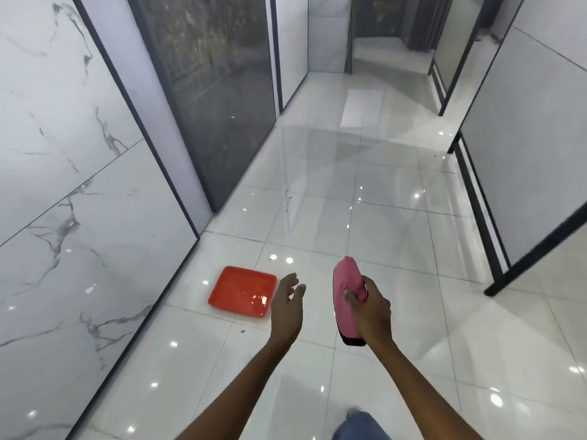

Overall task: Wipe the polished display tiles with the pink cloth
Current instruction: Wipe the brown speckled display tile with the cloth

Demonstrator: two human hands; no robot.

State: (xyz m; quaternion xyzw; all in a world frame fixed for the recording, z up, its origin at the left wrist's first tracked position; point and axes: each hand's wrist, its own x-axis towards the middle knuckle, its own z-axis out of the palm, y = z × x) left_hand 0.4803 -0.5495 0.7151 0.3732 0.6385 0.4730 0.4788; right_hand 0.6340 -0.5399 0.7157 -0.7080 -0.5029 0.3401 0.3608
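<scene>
My right hand (370, 308) grips a folded pink cloth (347, 287), which has a dark edge at its lower end and is held upright in front of me. My left hand (287, 301) hovers beside it with relaxed fingers and holds nothing. Tall polished display tiles stand along the left: white marbled ones with grey veins (73, 192) and a dark grey one (216, 100), set in black frames. More pale display panels (521, 154) stand on the right.
A red square tray (243, 295) holding some water lies on the glossy white floor (365, 201) near the base of the left tiles. The aisle runs ahead between the two rows of panels. My jeans-clad leg (359, 427) shows at the bottom.
</scene>
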